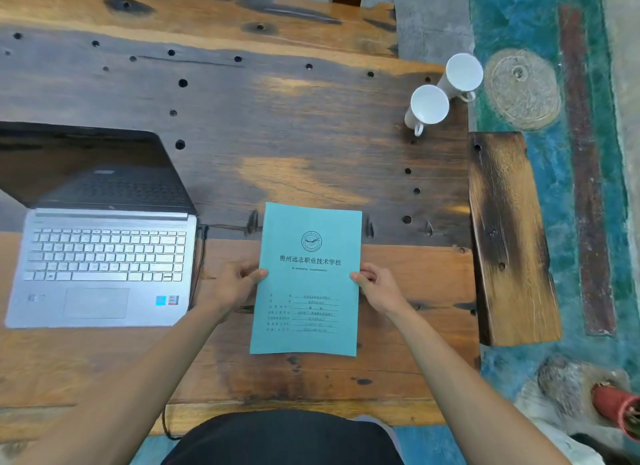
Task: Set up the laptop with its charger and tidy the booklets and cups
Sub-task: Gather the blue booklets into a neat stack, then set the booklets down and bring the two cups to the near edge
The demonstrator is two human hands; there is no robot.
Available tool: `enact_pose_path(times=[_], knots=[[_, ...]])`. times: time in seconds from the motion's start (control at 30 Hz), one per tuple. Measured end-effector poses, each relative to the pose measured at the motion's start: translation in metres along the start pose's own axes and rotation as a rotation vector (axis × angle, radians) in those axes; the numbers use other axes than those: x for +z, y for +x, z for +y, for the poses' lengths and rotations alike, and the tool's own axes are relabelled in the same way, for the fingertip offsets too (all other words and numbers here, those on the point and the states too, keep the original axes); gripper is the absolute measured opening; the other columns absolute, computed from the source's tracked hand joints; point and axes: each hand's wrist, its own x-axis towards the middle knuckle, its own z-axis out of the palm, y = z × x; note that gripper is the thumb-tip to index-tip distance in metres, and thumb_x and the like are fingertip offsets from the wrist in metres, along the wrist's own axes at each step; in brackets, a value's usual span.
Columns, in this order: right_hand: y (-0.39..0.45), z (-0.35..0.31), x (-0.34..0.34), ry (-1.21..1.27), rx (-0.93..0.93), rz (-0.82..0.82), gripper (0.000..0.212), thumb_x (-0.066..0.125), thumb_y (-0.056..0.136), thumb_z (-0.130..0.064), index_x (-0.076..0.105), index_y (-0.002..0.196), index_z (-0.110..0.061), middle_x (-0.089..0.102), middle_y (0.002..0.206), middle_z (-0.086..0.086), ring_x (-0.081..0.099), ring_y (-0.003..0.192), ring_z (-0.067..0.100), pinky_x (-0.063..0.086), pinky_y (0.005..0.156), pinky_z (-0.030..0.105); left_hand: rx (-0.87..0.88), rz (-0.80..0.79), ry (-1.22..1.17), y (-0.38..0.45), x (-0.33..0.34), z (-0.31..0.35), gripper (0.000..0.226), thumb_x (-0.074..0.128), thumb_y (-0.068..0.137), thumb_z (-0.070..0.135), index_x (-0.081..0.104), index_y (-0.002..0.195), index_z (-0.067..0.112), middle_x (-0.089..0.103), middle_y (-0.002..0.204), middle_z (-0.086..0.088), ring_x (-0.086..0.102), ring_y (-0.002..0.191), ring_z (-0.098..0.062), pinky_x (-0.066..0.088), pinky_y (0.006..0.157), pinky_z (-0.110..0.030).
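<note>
A teal booklet (308,291) with printed Chinese text lies flat on the wooden table (277,135) in front of me. My left hand (235,284) grips its left edge and my right hand (377,286) grips its right edge, thumbs on the cover. An open silver laptop (104,257) with a dark screen stands at the left. A thin black charger cable (199,257) runs down along the laptop's right side toward the table's front edge. Two white cups (429,104) (462,73) stand side by side at the far right of the table.
A scorched wooden bench (509,236) sits beside the table's right edge. Beyond it is a teal painted floor with a round drain cover (521,89). A red object (620,409) and rubble lie at the lower right. The table has several dark holes.
</note>
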Motion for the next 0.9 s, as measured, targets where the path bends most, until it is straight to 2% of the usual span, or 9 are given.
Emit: enact_pose_path(times=[0.27, 0.33, 0.4, 0.47, 0.57, 0.7, 0.77, 0.83, 0.9], knots=[[0.001, 0.004, 0.013, 0.270, 0.109, 0.100, 0.029, 0.072, 0.094, -0.012, 0.072, 0.121, -0.004, 0.078, 0.107, 0.001, 0.074, 0.099, 0.016, 0.060, 0.092, 0.037, 0.066, 0.073, 0.127, -0.004, -0.001, -0.005, 0.024, 0.056, 0.102, 0.017, 0.072, 0.118, 0.022, 0.076, 0.104, 0.008, 0.071, 0.093, -0.007, 0.051, 0.061, -0.013], [-0.002, 0.002, 0.015, 0.198, 0.081, 0.159, 0.022, 0.074, 0.092, -0.015, 0.077, 0.113, -0.009, 0.079, 0.101, -0.001, 0.074, 0.096, 0.016, 0.060, 0.091, 0.038, 0.061, 0.087, 0.157, -0.005, -0.001, -0.004, 0.024, 0.056, 0.102, 0.017, 0.073, 0.118, 0.022, 0.077, 0.103, 0.006, 0.073, 0.093, -0.012, 0.058, 0.069, -0.025], [-0.004, 0.001, 0.016, 0.028, 0.028, 0.220, 0.015, 0.076, 0.091, -0.023, 0.081, 0.102, -0.015, 0.079, 0.096, -0.009, 0.072, 0.087, 0.007, 0.059, 0.083, 0.030, 0.044, 0.100, 0.172, -0.008, 0.000, -0.002, 0.025, 0.056, 0.102, 0.018, 0.073, 0.120, 0.022, 0.077, 0.104, 0.003, 0.073, 0.095, -0.017, 0.061, 0.078, -0.037], [-0.007, -0.003, 0.017, -0.183, -0.002, 0.278, 0.016, 0.075, 0.091, -0.032, 0.084, 0.089, -0.018, 0.077, 0.091, -0.014, 0.069, 0.078, 0.006, 0.054, 0.077, 0.028, 0.055, 0.130, 0.206, -0.011, 0.001, 0.001, 0.023, 0.057, 0.101, 0.020, 0.073, 0.117, 0.025, 0.077, 0.102, 0.005, 0.072, 0.093, -0.016, 0.058, 0.071, -0.029], [-0.008, -0.004, 0.020, -0.238, 0.020, 0.289, 0.026, 0.072, 0.092, -0.036, 0.083, 0.080, -0.016, 0.080, 0.082, -0.002, 0.070, 0.080, 0.018, 0.052, 0.080, 0.035, 0.068, 0.177, 0.290, -0.015, 0.005, 0.004, 0.021, 0.059, 0.100, 0.023, 0.073, 0.114, 0.027, 0.076, 0.099, 0.007, 0.071, 0.084, -0.008, 0.051, 0.061, -0.022], [-0.013, -0.001, 0.020, -0.297, 0.049, 0.255, 0.035, 0.067, 0.094, -0.044, 0.082, 0.085, -0.014, 0.080, 0.087, -0.002, 0.059, 0.077, 0.012, 0.051, 0.086, 0.038, 0.048, 0.177, 0.412, -0.013, 0.007, 0.013, 0.025, 0.061, 0.096, 0.012, 0.067, 0.120, 0.012, 0.073, 0.115, -0.007, 0.069, 0.100, -0.023, 0.058, 0.088, -0.042], [-0.015, -0.002, 0.013, -0.289, 0.029, 0.270, 0.035, 0.065, 0.094, -0.049, 0.083, 0.090, -0.019, 0.080, 0.091, -0.006, 0.054, 0.072, 0.004, 0.052, 0.079, 0.036, 0.103, 0.204, 0.562, -0.012, 0.011, 0.029, 0.036, 0.060, 0.092, 0.010, 0.059, 0.128, 0.012, 0.066, 0.124, -0.010, 0.063, 0.109, -0.027, 0.053, 0.095, -0.043], [-0.015, -0.006, -0.004, -0.277, -0.006, 0.314, 0.036, 0.064, 0.093, -0.053, 0.082, 0.099, -0.023, 0.079, 0.100, -0.008, 0.061, 0.084, 0.004, 0.049, 0.080, 0.031, 0.198, 0.290, 0.706, -0.009, 0.023, 0.050, 0.048, 0.062, 0.092, 0.019, 0.050, 0.137, 0.012, 0.052, 0.130, -0.015, 0.052, 0.121, -0.032, 0.047, 0.099, -0.042], [-0.012, -0.012, -0.030, -0.276, -0.056, 0.363, 0.037, 0.062, 0.094, -0.051, 0.080, 0.104, -0.020, 0.078, 0.104, -0.003, 0.068, 0.099, 0.015, 0.050, 0.086, 0.031, 0.312, 0.349, 0.731, -0.006, 0.042, 0.074, 0.049, 0.063, 0.093, 0.028, 0.049, 0.138, 0.014, 0.047, 0.131, -0.014, 0.043, 0.127, -0.031, 0.044, 0.099, -0.044]])
